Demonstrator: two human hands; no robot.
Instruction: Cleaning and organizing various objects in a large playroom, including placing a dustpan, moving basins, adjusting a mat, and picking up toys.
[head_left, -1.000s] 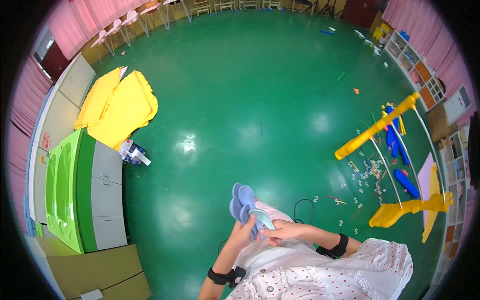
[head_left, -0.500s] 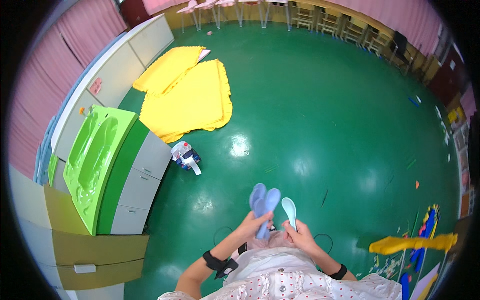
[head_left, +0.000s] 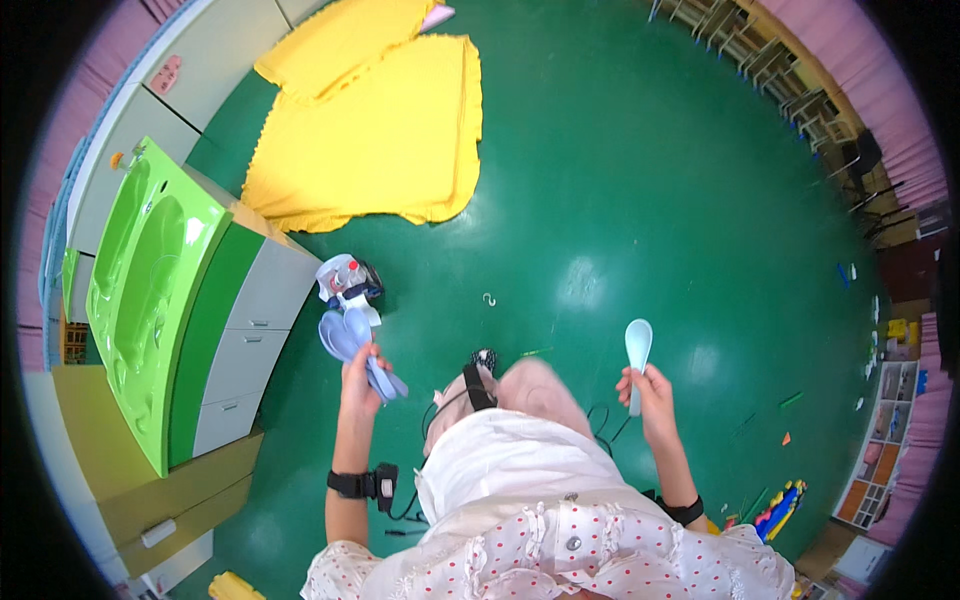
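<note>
My left hand [head_left: 362, 380] is closed around the handles of blue-purple spoons [head_left: 345, 334]. At least two bowls show, overlapping and fanned out, with the handles sticking out past my fingers. Away to the right, my right hand [head_left: 653, 396] grips a single pale turquoise spoon [head_left: 638, 342] by its handle. Its bowl points away from me, and the handle's end shows below the fingers. The two hands are well apart, one on each side of my body, above the green floor.
A green toy sink unit [head_left: 155, 300] with grey drawers [head_left: 230, 365] stands at left. Beside it on the floor sits a bundle with a bottle [head_left: 349, 272]. Yellow cloths [head_left: 370, 130] lie farther off. Chairs [head_left: 770, 65] line the far right; small scraps dot the right floor.
My hands have moved apart, the left one leftward and the right one rightward, each still holding its spoons. The view has tilted down and turned, and the yellow cloths sit higher in it.
</note>
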